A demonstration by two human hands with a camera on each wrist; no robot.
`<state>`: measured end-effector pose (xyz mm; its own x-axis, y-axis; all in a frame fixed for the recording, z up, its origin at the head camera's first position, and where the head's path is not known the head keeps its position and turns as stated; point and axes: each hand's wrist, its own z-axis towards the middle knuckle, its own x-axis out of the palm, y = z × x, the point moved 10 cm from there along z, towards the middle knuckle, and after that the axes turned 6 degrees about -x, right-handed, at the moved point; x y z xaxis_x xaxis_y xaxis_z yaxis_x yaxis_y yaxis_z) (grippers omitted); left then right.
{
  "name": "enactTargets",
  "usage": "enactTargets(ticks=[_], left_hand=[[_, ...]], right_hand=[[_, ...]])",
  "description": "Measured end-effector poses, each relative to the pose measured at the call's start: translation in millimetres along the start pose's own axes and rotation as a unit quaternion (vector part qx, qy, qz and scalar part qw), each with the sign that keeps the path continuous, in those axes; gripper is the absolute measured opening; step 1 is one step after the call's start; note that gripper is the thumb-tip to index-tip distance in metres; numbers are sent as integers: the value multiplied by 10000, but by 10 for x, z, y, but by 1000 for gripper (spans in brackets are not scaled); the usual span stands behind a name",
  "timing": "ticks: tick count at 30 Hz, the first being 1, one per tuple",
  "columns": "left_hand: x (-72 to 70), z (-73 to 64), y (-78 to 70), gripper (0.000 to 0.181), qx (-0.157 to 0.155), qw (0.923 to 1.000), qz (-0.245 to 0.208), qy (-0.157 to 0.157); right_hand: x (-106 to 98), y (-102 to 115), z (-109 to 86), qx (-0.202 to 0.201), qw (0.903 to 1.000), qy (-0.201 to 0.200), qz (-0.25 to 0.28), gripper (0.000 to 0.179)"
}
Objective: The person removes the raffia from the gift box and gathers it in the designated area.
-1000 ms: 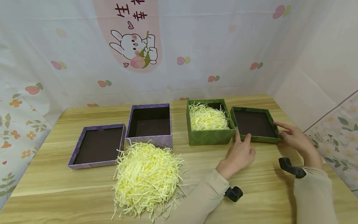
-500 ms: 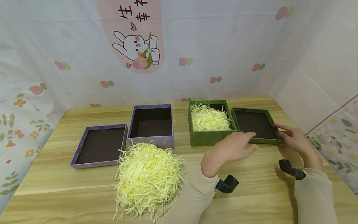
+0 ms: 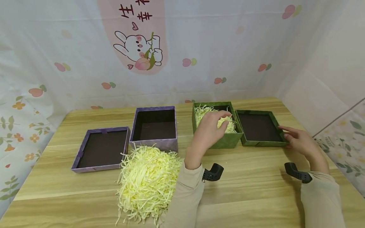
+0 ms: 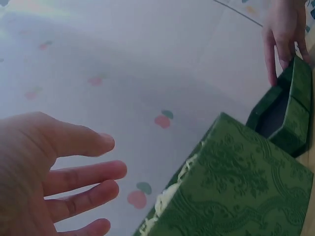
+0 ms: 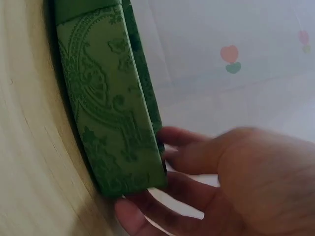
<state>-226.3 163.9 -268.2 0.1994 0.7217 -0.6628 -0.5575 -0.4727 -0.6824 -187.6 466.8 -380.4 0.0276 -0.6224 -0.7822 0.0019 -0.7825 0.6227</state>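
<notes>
My left hand [image 3: 209, 126], fingers spread and loosely bent, hovers over the green box [image 3: 225, 141] and holds nothing. Pale yellow shredded paper [image 3: 226, 123] fills much of that box, part of it hidden behind the hand. In the left wrist view, the patterned wall of the green box [image 4: 236, 182] stands right of my fingers. My right hand [image 3: 299, 141] grips the right near corner of the green box lid [image 3: 265, 144], which lies hollow side up beside the box. The right wrist view has fingers on both sides of the lid's wall [image 5: 108, 108].
A purple box [image 3: 154, 144] without paper in it stands left of the green one. Its upturned purple lid [image 3: 97, 167] lies further left. A large heap of shredded paper [image 3: 148, 183] sits in front of the purple box. A printed curtain [image 3: 199, 38] hangs behind the table.
My left hand has left the near edge of the green lid and swung left and up over the green box. The right hand stays at the lid's corner.
</notes>
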Motion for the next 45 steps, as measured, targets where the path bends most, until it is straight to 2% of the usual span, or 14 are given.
enactTargets(ticks=[2, 7, 10, 14, 19, 23, 30, 33, 38, 41, 45], left_hand=[[-16, 10, 76, 27, -122, 9998, -95, -80], [-1, 35, 212, 30, -296, 9992, -175, -184], [33, 57, 243, 32, -292, 9995, 82, -119], [126, 121, 290, 38, -391, 9969, 649, 217], [287, 262, 390, 53, -656, 9874, 1199, 798], [430, 363, 490, 68, -828, 9753, 1643, 1224], [622, 396, 701, 67, -1402, 9548, 1804, 1900], [666, 396, 755, 66, -1530, 9494, 1859, 2017], [718, 400, 784, 67, -1582, 9466, 1903, 2067], [745, 406, 799, 70, -1653, 9449, 1895, 2096], [795, 415, 805, 74, -1742, 9411, 1850, 2232]], right_hand=[[-50, -4, -19, -66, 9998, -102, 137, 45], [-290, -28, -147, -92, 9963, -734, 447, 44], [-372, -19, -196, 12, 9941, -980, 458, 45], [-413, 75, -190, 16, 9930, -1146, 286, 45], [-413, 240, -136, -209, 9932, -1120, 231, 45], [-395, 335, -99, -330, 9931, -1095, 258, 47], [-344, 401, -83, -541, 9921, -1030, 476, 42], [-338, 415, -84, -568, 9919, -1040, 465, 42], [-319, 536, -79, -695, 9915, -978, 496, 42], [-281, 711, -61, -965, 9885, -893, 753, 40], [-195, 1052, -4, -1440, 9793, -681, 1251, 38]])
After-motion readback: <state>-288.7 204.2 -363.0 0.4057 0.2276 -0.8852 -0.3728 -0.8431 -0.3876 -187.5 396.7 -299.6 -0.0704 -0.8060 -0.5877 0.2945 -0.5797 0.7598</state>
